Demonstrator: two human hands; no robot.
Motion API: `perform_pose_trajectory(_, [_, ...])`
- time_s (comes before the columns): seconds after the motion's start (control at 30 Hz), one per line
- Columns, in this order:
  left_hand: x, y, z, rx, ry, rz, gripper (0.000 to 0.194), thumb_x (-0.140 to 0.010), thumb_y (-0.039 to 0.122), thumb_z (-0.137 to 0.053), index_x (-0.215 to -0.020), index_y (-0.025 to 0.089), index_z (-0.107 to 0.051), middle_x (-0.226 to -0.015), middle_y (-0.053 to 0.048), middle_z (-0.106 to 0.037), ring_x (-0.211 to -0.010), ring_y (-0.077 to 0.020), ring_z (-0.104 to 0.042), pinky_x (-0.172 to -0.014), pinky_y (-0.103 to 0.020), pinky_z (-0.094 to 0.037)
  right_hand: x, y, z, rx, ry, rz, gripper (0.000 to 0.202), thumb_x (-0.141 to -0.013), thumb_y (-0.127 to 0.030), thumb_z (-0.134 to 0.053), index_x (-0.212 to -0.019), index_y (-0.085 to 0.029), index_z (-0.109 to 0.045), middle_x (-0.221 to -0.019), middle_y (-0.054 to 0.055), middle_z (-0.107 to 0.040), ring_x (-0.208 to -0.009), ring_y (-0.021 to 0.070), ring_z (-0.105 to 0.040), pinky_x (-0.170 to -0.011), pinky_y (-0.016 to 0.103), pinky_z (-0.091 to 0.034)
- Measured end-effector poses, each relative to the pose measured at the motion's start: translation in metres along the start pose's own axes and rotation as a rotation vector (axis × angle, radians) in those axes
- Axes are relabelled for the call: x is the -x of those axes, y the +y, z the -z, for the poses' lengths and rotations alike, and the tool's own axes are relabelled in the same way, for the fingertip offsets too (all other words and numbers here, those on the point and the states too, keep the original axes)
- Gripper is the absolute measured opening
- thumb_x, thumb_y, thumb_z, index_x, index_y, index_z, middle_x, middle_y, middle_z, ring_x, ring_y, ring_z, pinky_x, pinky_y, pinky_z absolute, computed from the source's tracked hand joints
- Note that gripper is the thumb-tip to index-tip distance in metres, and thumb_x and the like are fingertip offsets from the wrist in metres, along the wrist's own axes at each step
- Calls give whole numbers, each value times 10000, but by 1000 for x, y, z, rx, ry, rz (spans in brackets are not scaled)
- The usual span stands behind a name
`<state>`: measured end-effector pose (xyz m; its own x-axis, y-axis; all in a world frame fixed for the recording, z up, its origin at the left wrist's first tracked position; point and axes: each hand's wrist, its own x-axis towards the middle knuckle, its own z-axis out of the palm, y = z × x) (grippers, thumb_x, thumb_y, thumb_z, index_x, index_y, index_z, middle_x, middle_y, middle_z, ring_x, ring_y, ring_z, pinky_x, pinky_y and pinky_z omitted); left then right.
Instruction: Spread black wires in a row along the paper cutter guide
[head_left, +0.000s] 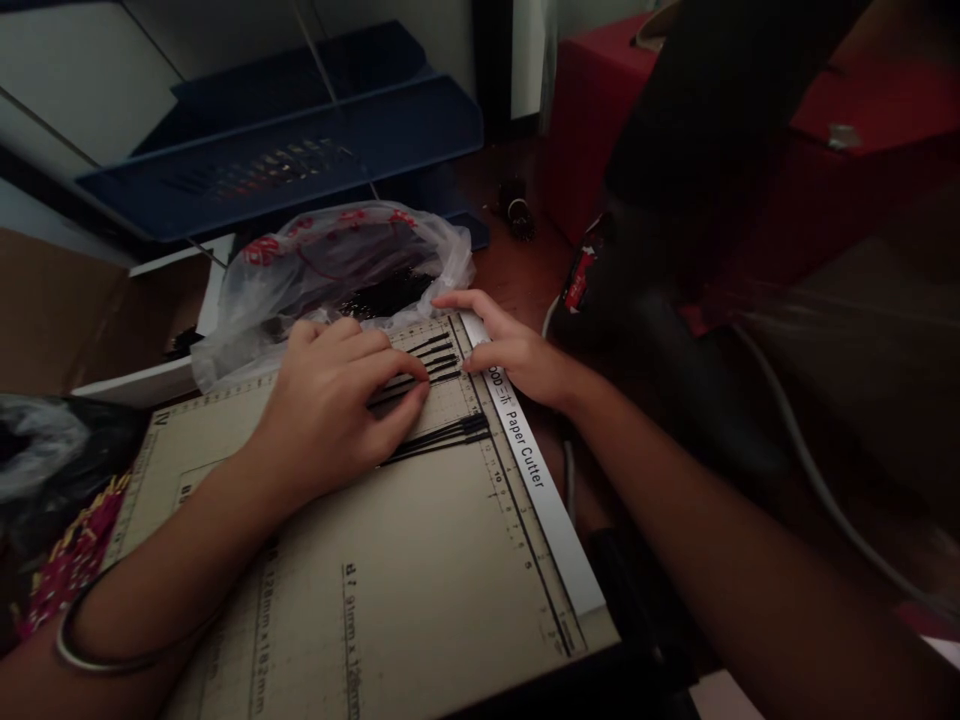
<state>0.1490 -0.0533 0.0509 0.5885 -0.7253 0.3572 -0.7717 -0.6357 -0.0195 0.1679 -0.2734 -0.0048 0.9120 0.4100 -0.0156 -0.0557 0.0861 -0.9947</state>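
Note:
A beige paper cutter [442,560] with printed grid lines lies in front of me, a white strip [525,450] along its right side. Several thin black cords [435,435] lie across the board, their darker, thicker ends towards that strip. My left hand [337,395] rests on the board, thumb and forefinger pinched on black cords in the upper group. At the strip's upper end is my right hand [517,350], forefinger stretched out and thumb apart from it. That thumb is close to the cord ends; whether it touches them I cannot tell.
Beyond the board, a clear plastic bag [337,240] holds dark cords. Blue trays [300,150] stand behind it, an open cardboard box [60,310] to the left. A red box [600,100] and a person's dark-clothed leg [675,180] are upper right. A cable [810,470] runs below.

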Motion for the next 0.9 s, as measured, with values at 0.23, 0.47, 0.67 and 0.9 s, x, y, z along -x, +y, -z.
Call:
perform_pose_trajectory(0.23, [1, 0, 0, -4, -7, 4, 183, -985, 301, -578, -879, 237, -713, -732, -30, -654, -726, -250, -529, -721, -427, -275, 0, 0, 1, 10, -5, -6, 761, -645, -261, -620, -1395, -255, -491, -1368, 75, -559, -1385, 306, -471, -1239, 564, -403])
perform_pose_trajectory(0.47, [1, 3, 2, 47, 16, 5, 145, -972, 304, -617, -895, 218, -704, -769, -38, -662, -746, -246, -553, -733, -427, -291, 0, 1, 0, -20, 8, 22, 677, -655, -239, -625, -1325, -270, -534, -1382, 55, -573, -1379, 299, -484, -1214, 528, -442])
perform_pose_trajectory(0.67, [0, 6, 9, 178, -33, -74, 155, -986, 283, -622, -896, 233, -738, -731, -18, -641, -736, -222, -554, -717, -408, -291, 0, 1, 0, -22, 5, 29, 668, -655, -235, -622, -1316, -275, -539, -1375, 51, -576, -1380, 294, -475, -1218, 525, -436])
perform_pose_trajectory(0.9, [0, 4, 10, 260, -126, -142, 159, -1001, 274, -623, -913, 250, -754, -733, -4, -660, -749, -208, -541, -756, -398, -307, -1, 1, 0, 6, 17, 24, 679, -647, -249, -625, -1320, -265, -544, -1373, 61, -558, -1384, 303, -464, -1217, 528, -442])
